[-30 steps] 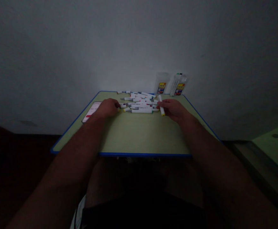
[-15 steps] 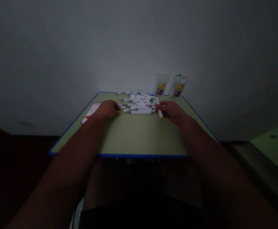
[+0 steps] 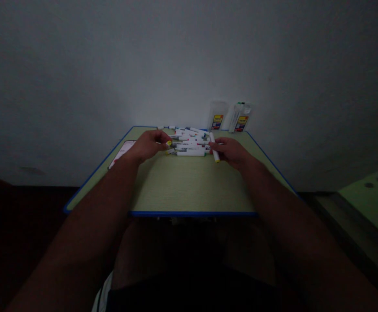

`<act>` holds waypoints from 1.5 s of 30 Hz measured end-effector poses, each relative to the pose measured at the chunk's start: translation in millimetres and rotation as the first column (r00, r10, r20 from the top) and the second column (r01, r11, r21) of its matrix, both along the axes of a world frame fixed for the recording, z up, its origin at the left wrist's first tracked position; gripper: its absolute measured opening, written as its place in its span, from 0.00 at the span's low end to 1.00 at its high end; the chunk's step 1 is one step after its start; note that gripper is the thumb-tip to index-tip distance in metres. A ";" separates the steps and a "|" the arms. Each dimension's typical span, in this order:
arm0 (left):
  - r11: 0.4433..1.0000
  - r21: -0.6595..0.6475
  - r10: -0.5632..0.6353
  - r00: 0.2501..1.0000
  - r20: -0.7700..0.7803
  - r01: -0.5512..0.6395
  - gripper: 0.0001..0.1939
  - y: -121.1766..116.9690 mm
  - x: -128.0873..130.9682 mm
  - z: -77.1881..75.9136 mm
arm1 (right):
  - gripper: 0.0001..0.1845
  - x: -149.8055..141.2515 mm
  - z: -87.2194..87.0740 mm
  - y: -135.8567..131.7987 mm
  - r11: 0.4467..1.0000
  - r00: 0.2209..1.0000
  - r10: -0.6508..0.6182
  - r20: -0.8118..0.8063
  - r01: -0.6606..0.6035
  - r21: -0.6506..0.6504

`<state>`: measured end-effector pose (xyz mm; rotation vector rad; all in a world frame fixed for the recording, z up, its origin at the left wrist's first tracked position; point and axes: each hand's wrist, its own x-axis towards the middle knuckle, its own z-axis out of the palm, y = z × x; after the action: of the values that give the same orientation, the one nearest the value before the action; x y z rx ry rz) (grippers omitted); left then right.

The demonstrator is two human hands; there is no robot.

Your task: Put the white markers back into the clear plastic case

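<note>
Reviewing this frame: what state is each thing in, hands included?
Left hand: grip closed on yellow-ended piece
Right hand: grip closed on white marker
White marker: tilted, yellow end nearest the wearer
Green-ended marker: lying flat
Phone: screen lit, partly hidden
Left case: standing; lid unclear
Right case: standing, markers inside; lid unclear

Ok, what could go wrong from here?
The right hand holds a white marker right beside the loose markers; a bump might set some rolling.
The left hand pinches a small yellow-ended piece, which might slip into the pile.
The left forearm partly hides the phone and could nudge it.
</note>
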<state>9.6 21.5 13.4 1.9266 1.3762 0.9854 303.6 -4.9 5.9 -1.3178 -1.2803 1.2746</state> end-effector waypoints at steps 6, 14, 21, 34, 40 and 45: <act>0.996 0.013 -0.085 0.996 0.015 0.085 0.10 0.2 1.6 -2.9 | 0.04 2.1 -3.7 2.8 0.999 1.000 0.024 0.014 -0.024 0.023; 0.992 -0.056 -0.108 0.988 0.109 0.115 0.11 -4.5 8.2 -0.8 | 0.04 0.9 -1.8 0.8 1.000 0.999 0.024 0.028 -0.025 0.012; 0.988 -0.102 -0.092 0.974 0.207 0.115 0.13 -2.6 10.4 -4.2 | 0.03 1.3 -2.7 1.7 0.999 0.999 0.025 0.022 -0.025 0.022; 0.987 -0.080 -0.120 0.967 0.224 0.141 0.13 0.1 10.2 -9.3 | 0.02 -0.5 -1.6 0.9 1.000 1.000 0.015 0.009 -0.015 0.013; 0.984 -0.047 -0.155 0.960 0.234 0.171 0.14 0.1 11.2 -9.8 | 0.03 -0.7 -2.6 1.4 1.000 1.000 0.025 0.002 -0.025 0.011; 0.985 -0.007 -0.170 0.967 0.187 0.175 0.14 -2.1 12.0 -8.8 | 0.03 -0.6 -3.7 2.6 1.000 1.000 0.018 0.011 -0.018 0.020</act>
<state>21.6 19.4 4.6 1.8498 1.0911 1.0301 303.1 -2.3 2.3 -1.3034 -1.3121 1.2654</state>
